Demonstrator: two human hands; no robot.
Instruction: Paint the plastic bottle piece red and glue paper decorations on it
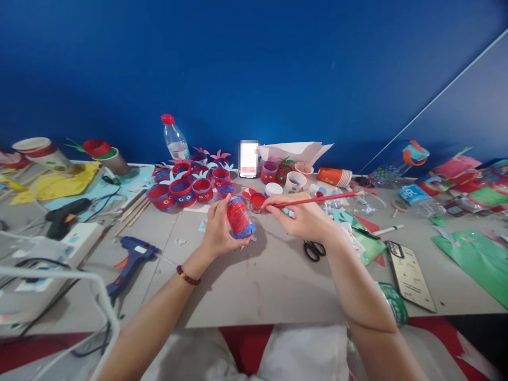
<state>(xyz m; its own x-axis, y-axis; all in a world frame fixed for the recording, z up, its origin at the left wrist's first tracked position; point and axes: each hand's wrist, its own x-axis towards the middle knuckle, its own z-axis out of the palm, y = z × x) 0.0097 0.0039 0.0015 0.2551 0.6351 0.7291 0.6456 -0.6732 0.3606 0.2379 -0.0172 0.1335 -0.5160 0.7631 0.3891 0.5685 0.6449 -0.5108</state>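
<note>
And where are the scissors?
In the head view, the scissors lie on the table, a little right of centre, just below the right hand and left of its forearm.

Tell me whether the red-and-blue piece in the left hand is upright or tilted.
Tilted: the left hand holds the red-and-blue piece at a slant, one blue end toward the picture's lower right.
</note>
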